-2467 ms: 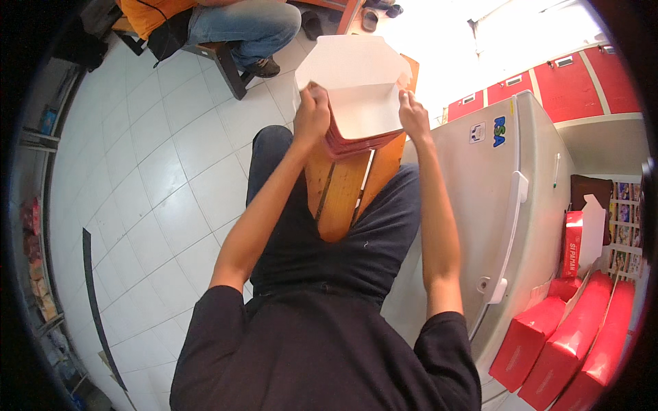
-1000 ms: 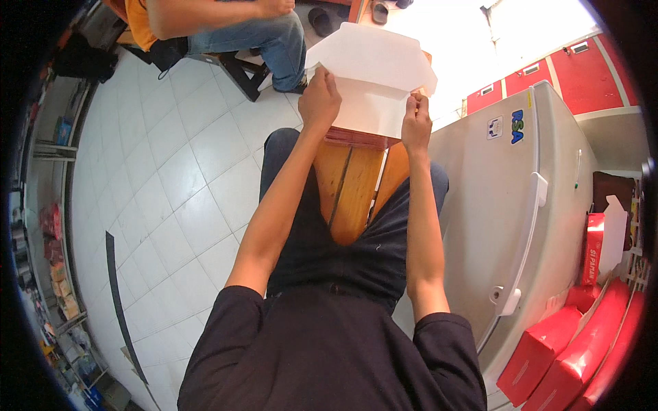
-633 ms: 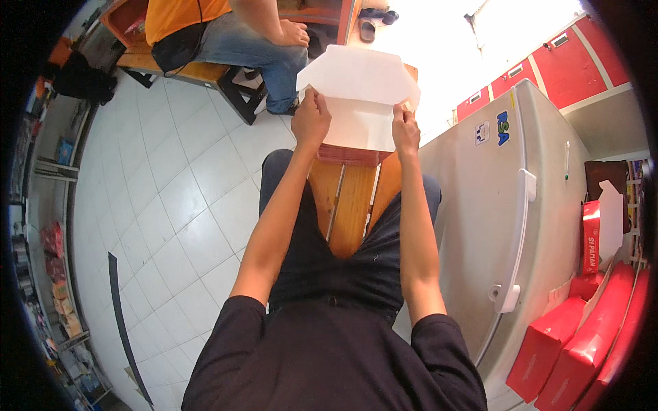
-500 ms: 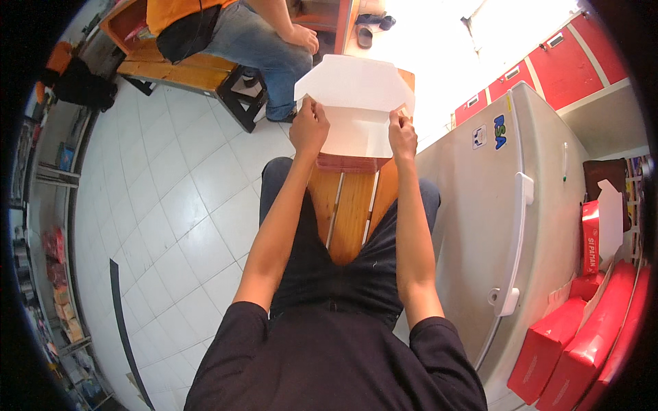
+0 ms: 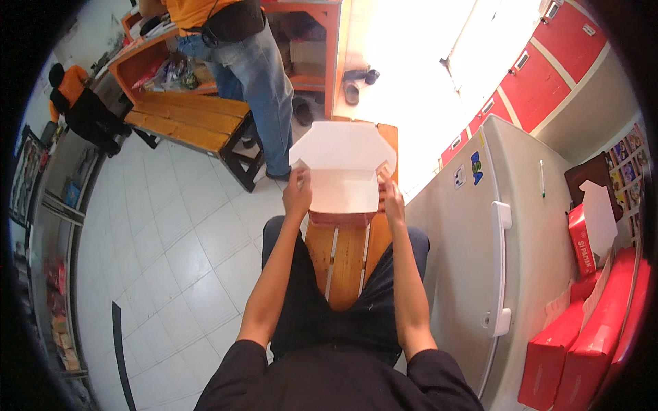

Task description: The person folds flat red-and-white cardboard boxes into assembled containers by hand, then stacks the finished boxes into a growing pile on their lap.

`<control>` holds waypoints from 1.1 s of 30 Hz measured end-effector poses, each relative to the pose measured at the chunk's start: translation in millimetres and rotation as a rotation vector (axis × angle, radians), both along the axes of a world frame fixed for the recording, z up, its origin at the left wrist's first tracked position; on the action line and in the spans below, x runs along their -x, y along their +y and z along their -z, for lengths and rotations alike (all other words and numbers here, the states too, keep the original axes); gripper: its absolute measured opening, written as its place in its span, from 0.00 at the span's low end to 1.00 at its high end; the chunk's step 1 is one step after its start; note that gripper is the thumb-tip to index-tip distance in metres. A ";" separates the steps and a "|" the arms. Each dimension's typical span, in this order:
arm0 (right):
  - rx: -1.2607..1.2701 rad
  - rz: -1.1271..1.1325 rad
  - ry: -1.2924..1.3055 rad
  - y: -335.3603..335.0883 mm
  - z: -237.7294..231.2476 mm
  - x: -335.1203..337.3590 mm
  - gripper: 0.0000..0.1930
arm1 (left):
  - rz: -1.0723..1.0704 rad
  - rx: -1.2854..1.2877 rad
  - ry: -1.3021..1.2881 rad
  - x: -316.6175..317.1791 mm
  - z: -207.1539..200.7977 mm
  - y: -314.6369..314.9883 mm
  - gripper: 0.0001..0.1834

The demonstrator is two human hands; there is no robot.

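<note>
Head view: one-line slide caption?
Left hand and right hand at opposite sides of an open white-lined carton, over a slatted wooden bench beside a refrigerator.

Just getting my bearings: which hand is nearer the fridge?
Right. The right hand is left of the fridge; the left hand is farther left, across the open box.

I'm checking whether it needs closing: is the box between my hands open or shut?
The box is open: its lid stands raised at the far side, and its white inside shows.
</note>
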State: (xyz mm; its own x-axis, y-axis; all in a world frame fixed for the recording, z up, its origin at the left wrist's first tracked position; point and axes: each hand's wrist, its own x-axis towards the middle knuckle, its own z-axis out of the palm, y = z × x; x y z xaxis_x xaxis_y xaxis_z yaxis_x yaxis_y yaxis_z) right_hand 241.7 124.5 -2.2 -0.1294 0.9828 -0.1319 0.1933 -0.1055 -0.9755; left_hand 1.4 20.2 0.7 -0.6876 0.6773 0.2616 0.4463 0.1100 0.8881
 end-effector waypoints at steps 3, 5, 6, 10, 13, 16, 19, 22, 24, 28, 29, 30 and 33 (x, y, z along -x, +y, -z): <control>-0.262 0.085 -0.296 -8.3 53.8 -56.2 0.15 | 0.131 -0.125 -0.293 -6.4 16.1 -10.1 0.20; -0.162 0.016 -0.404 -40.1 56.1 -60.9 0.15 | 0.108 -0.021 -0.372 10.2 46.9 -36.5 0.18; -0.170 -0.040 -0.506 -53.3 60.5 -68.1 0.15 | 0.130 0.059 -0.383 6.8 56.9 -45.6 0.16; -0.162 -0.252 -0.589 -78.1 56.7 -54.3 0.14 | 0.221 0.188 -0.163 -7.2 95.1 -72.9 0.20; -0.206 -0.273 -0.682 -77.5 59.5 -56.5 0.12 | 0.260 0.248 0.021 -22.8 85.0 -72.0 0.20; -0.153 -0.238 -0.627 -75.2 60.3 -55.8 0.11 | 0.262 0.334 -0.023 -19.7 72.1 -69.8 0.21; -0.112 -0.231 -0.598 -75.9 57.8 -55.4 0.11 | 0.274 0.297 -0.035 -20.5 65.7 -76.1 0.19; -0.105 -0.245 -0.573 -74.0 60.0 -54.1 0.11 | 0.234 0.183 -0.109 -22.8 64.6 -81.6 0.14; -0.115 -0.254 -0.559 -73.7 62.5 -54.1 0.11 | 0.076 0.051 -0.227 -24.0 62.9 -89.4 0.11; -0.112 -0.221 -0.605 -69.2 67.9 -56.1 0.12 | 0.203 -0.274 -0.499 -45.8 -56.6 -111.9 0.10; -0.109 -0.217 -0.628 -67.9 67.8 -57.3 0.12 | 0.294 -0.319 -0.494 -44.5 -91.8 -115.5 0.12; -0.101 -0.203 -0.622 -67.7 69.0 -56.4 0.12 | 0.401 -0.336 -0.521 -39.6 -126.9 -125.6 0.19; -0.105 -0.171 -0.615 -66.6 69.7 -55.7 0.12 | 0.855 -0.594 -0.319 -24.1 -235.8 -163.1 0.22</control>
State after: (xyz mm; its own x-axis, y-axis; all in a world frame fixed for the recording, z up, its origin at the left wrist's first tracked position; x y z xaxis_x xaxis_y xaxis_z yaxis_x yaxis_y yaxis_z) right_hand 297.4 57.8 -71.9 -0.2167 0.9668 -0.1357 0.7255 0.0665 -0.6850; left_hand 25.5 -142.8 236.6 -0.1435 0.7885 0.5981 -0.0895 -0.6122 0.7856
